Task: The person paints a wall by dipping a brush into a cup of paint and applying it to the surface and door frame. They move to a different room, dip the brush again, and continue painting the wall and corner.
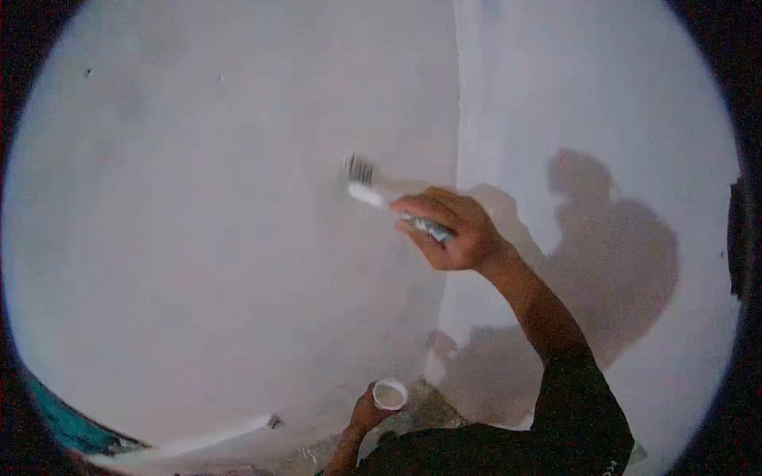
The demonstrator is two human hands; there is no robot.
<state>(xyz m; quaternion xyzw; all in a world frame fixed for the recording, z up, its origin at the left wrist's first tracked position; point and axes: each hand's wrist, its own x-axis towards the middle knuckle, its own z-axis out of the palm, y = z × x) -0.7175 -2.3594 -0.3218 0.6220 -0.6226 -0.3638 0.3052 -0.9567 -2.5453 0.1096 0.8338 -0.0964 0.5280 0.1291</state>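
My right hand (456, 230) is closed around the handle of a paintbrush (367, 193), raised in front of the wall. The brush's dark bristles point up and to the left, close to the wall (238, 198) and slightly blurred; whether they touch it I cannot tell. Low in the view, my left hand (366, 410) grips a small white cup (390, 394) by its side, its round mouth facing up toward me. What is inside the cup looks pale and is hard to make out.
A brighter white wall (516, 95) meets the greyish one at a vertical corner, with my shadow cast on it. A long white strip (206, 439) runs along the lower left, near a teal object (67, 420). Something dark (738, 238) is at the right edge.
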